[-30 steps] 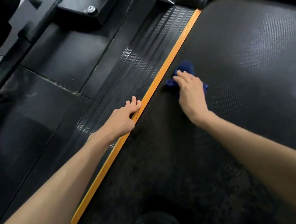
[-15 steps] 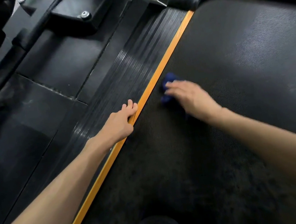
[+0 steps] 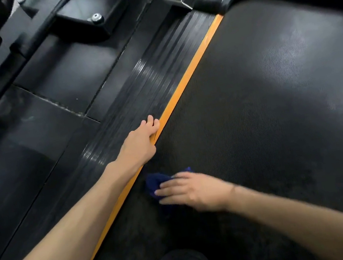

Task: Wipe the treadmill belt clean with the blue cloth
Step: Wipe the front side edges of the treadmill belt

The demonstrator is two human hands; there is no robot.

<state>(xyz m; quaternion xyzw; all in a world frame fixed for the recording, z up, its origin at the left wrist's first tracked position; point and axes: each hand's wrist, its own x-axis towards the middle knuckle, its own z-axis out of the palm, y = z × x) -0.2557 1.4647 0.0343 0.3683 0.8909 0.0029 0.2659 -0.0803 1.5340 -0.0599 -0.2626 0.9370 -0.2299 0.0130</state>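
1. The right hand [image 3: 194, 190], fingers straight, presses the blue cloth [image 3: 154, 183] flat on the belt [image 3: 264, 115], just beside the orange strip [image 3: 183, 85]
2. The left hand [image 3: 140, 143] rests on the ribbed side rail [image 3: 152, 74], fingers loosely bent, holding nothing, fingertips touching the strip

One head-worn wide-angle view, steeply downward and forward, close above the treadmill belt [image 3: 264, 115]

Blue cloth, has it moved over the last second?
Yes. The blue cloth, under the right hand, has slid back toward the person along the orange strip: from beyond the braced left hand to beside its wrist.
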